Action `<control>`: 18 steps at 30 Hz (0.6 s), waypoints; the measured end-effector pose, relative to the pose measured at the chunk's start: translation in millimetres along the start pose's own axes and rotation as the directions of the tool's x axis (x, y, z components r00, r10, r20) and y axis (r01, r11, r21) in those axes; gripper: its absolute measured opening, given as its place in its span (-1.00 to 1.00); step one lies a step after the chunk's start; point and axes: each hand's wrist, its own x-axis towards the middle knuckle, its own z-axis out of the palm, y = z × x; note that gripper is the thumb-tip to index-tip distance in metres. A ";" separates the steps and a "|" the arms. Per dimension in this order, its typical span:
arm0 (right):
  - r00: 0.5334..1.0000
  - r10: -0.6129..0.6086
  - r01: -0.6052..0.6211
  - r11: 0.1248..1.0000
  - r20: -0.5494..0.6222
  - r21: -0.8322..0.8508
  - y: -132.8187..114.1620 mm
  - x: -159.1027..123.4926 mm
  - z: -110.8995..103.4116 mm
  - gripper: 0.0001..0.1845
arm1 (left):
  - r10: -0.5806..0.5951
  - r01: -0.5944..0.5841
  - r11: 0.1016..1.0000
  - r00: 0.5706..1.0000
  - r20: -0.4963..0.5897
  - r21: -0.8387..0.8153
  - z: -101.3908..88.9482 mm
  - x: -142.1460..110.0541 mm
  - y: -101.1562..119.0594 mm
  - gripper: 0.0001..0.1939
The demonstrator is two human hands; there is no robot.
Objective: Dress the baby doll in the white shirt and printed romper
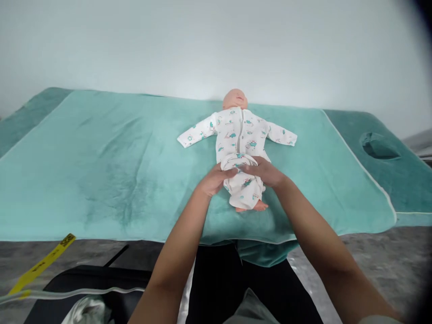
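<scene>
"Looking at the centre of the frame, what do we see?"
"We see the left hand (216, 179) and the right hand (267, 172), both gripping the white patterned trousers (243, 190) near their upper edge."
"And the doll (235, 99), where do we find it?"
"Slightly right of centre, on the green sheet (151, 171)."

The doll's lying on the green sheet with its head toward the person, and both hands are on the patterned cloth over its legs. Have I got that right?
Not quite: the head view shows the doll's head toward the wall, away from the person. It does lie on the green sheet, with left hand and right hand on the patterned cloth.
</scene>
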 end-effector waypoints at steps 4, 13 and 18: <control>0.962 0.131 -0.069 0.966 0.239 -0.250 -16.1 0.7 -3.4 -0.48 | 0.044 -0.052 0.994 0.995 -0.089 -0.091 1.1 -5.0 -12.5 -0.51; 0.998 0.049 -0.054 0.993 0.046 0.104 -2.3 -3.5 5.1 -0.53 | 0.013 -0.026 0.998 0.973 -0.229 -0.056 15.7 -10.7 -1.8 -0.43; 0.999 -0.024 0.029 0.957 -0.021 0.290 1.8 1.5 6.5 -0.47 | -0.075 0.085 0.987 0.995 -0.073 0.140 15.9 -23.0 10.9 -0.31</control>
